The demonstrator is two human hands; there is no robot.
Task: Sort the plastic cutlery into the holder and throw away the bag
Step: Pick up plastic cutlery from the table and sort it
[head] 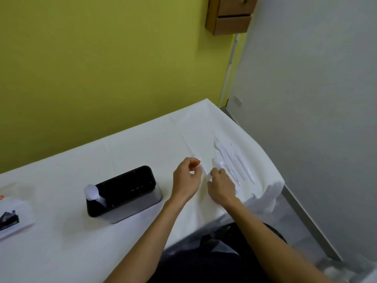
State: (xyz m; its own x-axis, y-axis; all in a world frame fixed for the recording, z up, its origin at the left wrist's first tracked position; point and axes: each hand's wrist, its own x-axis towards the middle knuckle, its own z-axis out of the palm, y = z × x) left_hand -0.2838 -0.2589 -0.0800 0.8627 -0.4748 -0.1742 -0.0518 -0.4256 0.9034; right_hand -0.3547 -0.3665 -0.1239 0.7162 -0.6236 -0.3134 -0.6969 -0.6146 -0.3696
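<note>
A black cutlery holder [126,190] with a grey base stands on the white tablecloth, left of my hands. One white plastic spoon [92,194] sticks up from its left compartment. A pile of white plastic cutlery [232,160] lies near the table's right edge, hard to tell apart from the cloth. My left hand [186,179] hovers just left of the pile with thumb and fingers pinched. My right hand [221,185] rests at the pile's near end, fingers curled on a white piece [206,170]; which hand grips it is unclear.
A clear plastic package [14,217] with dark print lies at the table's left edge. The table's right edge drops off just beyond the pile. A yellow wall runs behind, and a wooden box [230,15] hangs on it. My dark-clothed lap is below the table's front edge.
</note>
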